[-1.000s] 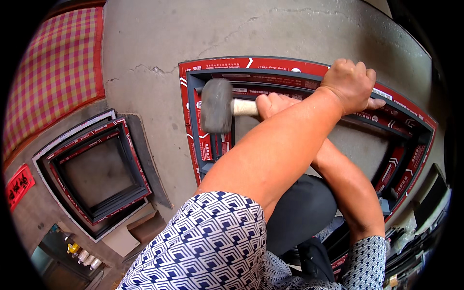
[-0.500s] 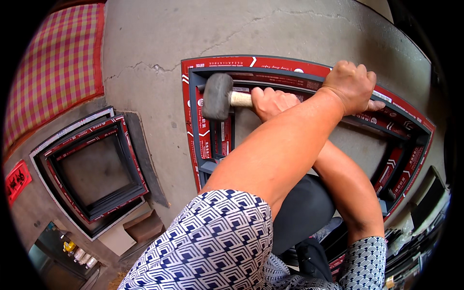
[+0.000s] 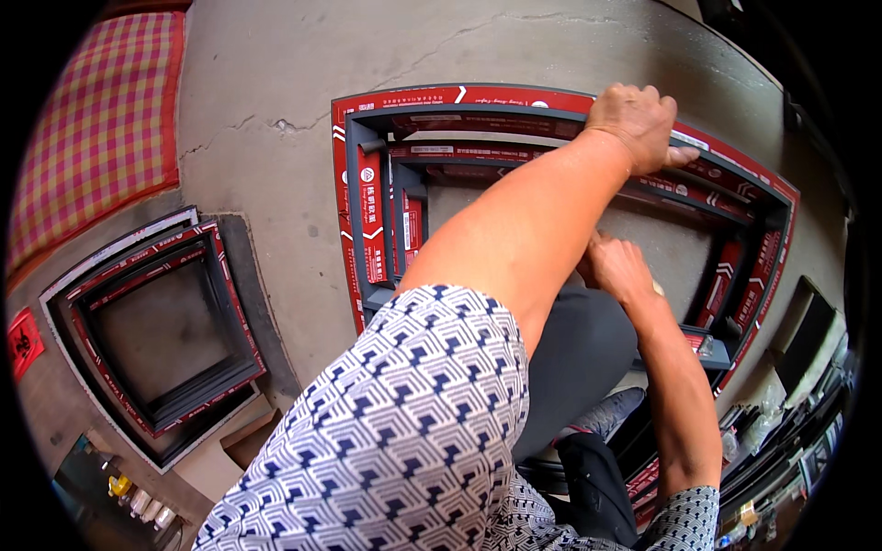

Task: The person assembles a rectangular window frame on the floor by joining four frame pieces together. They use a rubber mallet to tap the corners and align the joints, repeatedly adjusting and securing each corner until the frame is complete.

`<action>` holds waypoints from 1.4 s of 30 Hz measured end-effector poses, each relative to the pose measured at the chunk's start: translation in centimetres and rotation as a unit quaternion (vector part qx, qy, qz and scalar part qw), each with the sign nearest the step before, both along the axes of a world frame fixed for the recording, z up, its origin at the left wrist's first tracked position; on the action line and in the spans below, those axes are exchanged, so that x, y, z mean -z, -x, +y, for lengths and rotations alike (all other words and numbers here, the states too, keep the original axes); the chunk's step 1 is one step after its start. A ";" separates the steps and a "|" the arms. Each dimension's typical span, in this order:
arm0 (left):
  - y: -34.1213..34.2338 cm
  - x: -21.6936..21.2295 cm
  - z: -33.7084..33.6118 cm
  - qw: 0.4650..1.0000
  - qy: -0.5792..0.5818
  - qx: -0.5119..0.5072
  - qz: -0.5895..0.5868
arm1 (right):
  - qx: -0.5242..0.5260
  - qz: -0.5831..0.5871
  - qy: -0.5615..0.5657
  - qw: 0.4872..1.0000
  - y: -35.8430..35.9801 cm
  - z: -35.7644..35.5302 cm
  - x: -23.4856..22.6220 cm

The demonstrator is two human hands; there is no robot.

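Note:
A grey window frame with red protective film lies on the floor before me, a smaller inner frame within it. My left hand is closed over its far rail, the thumb stretched along the rail to the right. My left arm crosses over my right. Below it, near my knee, my right hand is closed in a grip. A pale handle end of the mallet pokes out by the right wrist; the mallet's black head is hidden behind my left forearm.
Two similar frames lean together on the left, near a checked red cloth. Dark profiles and clutter lie at lower right. My bent knee is inside the near part of the frame. Cracks run across the concrete floor.
My right hand has drawn the mallet back from the frame's left corner, rightward and toward me, under the left forearm. The left hand still grips the far rail. The whole view has shifted slightly.

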State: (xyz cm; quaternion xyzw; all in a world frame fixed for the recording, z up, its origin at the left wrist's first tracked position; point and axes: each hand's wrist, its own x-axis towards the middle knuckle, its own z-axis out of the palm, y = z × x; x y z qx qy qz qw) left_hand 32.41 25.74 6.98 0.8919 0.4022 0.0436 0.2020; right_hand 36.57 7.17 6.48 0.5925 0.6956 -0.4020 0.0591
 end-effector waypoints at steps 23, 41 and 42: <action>36.4 0.0 -10.1 0.881 0.017 -0.464 0.095 | -0.012 -0.165 -0.025 0.986 -3.1 -5.1 -9.6; 36.6 0.3 -9.9 0.876 0.062 -0.476 0.050 | -0.112 -0.242 -0.023 0.964 -0.8 2.0 -10.7; 36.6 0.4 -9.8 0.875 0.065 -0.477 0.050 | -0.105 -0.241 -0.022 0.964 -0.9 1.8 -10.7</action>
